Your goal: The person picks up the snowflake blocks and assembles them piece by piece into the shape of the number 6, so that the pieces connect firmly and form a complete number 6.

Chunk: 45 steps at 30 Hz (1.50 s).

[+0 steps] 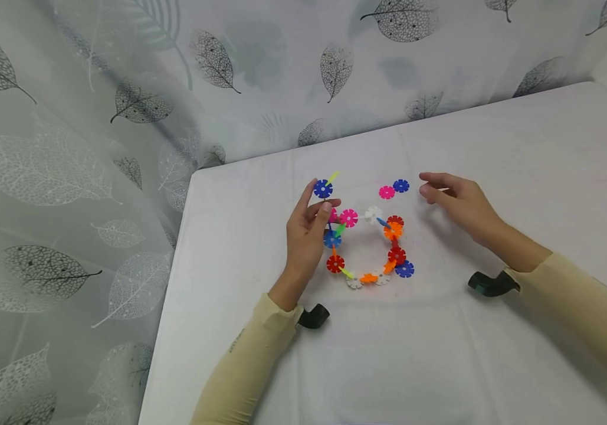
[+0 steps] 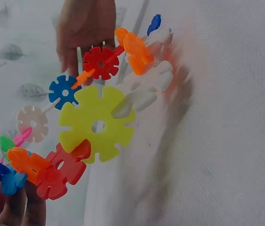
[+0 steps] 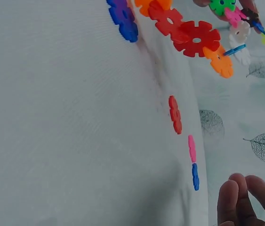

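My left hand (image 1: 305, 242) grips a loop of notched plastic snowflake discs by its left side, thumb toward me. Red, orange, white, pink, green and blue pieces are slotted together edge to edge; a yellow disc (image 2: 78, 120) faces the left wrist view. From the held side, a dark blue disc (image 1: 322, 190) with a yellow-green disc (image 1: 333, 177) sticks up past the fingertips. My right hand (image 1: 465, 206) hovers right of the loop with bent, relaxed fingers and nothing in them. Nearest to it, a blue disc (image 1: 401, 186) and a pink disc (image 1: 386, 192) lie side by side.
A loose blue disc (image 1: 404, 270) lies by the loop's near right corner. Beyond the loop, a red disc (image 3: 175, 115) lies on the white-covered table (image 1: 441, 366). Leaf-printed curtains (image 1: 261, 71) hang along the table's far and left edges.
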Tool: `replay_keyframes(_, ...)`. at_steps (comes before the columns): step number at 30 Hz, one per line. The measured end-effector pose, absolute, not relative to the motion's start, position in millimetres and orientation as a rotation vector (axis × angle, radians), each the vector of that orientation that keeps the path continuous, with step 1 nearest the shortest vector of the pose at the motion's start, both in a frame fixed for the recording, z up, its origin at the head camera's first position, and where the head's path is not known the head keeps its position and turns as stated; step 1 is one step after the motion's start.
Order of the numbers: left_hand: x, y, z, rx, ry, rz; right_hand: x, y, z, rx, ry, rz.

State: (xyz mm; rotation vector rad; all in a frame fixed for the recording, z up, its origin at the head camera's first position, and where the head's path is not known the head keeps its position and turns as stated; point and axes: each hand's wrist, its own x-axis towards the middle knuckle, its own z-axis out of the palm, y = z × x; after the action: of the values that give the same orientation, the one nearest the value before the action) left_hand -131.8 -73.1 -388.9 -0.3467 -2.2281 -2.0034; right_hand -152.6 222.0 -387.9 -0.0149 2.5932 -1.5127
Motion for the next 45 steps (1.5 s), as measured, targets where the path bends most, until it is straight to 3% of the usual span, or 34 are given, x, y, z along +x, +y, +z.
replay_keyframes(24,-137.8,-84.0,-385.6,-0.357,-2.131,-2.018,-118.8,217.9,-402.7,-0.591,2.454,-1.026)
replay_keyframes(45,-138.9,-82.4,-384.0,-0.392,-2.131,-2.012,-108.1,199.3,-395.4,-0.73,2.268,-1.01)
